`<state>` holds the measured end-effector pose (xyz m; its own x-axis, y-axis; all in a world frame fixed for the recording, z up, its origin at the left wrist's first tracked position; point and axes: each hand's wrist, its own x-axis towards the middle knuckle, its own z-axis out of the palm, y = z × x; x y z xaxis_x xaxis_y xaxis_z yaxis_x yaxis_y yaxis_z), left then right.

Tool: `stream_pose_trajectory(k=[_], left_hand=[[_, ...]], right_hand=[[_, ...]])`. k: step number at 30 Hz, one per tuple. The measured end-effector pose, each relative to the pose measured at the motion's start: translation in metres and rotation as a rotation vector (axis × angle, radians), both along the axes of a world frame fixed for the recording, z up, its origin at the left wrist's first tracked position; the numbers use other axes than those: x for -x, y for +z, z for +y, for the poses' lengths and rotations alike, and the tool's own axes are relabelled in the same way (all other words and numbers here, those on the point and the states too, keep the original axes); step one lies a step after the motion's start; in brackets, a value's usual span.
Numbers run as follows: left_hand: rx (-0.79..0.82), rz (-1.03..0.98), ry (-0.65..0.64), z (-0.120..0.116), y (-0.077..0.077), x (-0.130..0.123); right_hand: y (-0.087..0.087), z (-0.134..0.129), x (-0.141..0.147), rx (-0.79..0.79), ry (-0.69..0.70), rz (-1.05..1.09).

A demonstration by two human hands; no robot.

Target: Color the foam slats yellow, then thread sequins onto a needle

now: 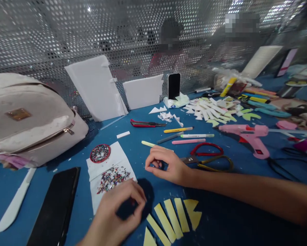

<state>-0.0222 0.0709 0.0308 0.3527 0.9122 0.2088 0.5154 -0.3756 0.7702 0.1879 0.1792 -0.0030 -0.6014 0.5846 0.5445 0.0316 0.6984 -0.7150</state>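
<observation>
My left hand hovers at the bottom, beside a white paper strewn with small shiny multicolored gems. Its thumb and index finger close into a ring; whatever lies at the tips cannot be made out. My right hand is held over the blue table with curled fingers, thumb and index together, their tips too unclear to show any small item. Below it, several pale yellow strips fan out beside a notched yellow piece. Scissors lie partly behind my right hand. A red-rimmed round dish holds more gems.
Pens, a red utility knife and a pink glue gun lie farther back. Cut white pieces form a pile. A backpack, black phone and white knife are left. A perforated metal screen stands behind.
</observation>
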Motion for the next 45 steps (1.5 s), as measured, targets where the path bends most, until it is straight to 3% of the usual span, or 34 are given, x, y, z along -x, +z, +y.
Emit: stream_pose_trajectory(k=[2,7,10,15,26,45], left_hand=[[0.032,-0.065,-0.025,-0.010,-0.012,-0.007],[0.139,-0.179,0.185,-0.008,-0.030,-0.004],[0.197,-0.247,0.228,-0.004,-0.033,-0.001],[0.190,-0.309,0.244,-0.005,-0.033,-0.002],[0.198,-0.321,0.253,-0.004,-0.028,-0.001],[0.188,-0.291,0.237,-0.007,-0.030,0.001]], right_hand=[[0.001,0.000,-0.001,-0.022,-0.019,-0.013],[0.009,-0.005,-0.007,-0.097,0.043,-0.122],[0.014,-0.008,-0.009,-0.116,0.125,-0.176],[0.016,-0.008,-0.010,-0.149,0.246,-0.222],[0.012,-0.006,-0.010,-0.195,0.344,-0.295],[0.011,-0.007,-0.009,-0.241,0.356,-0.305]])
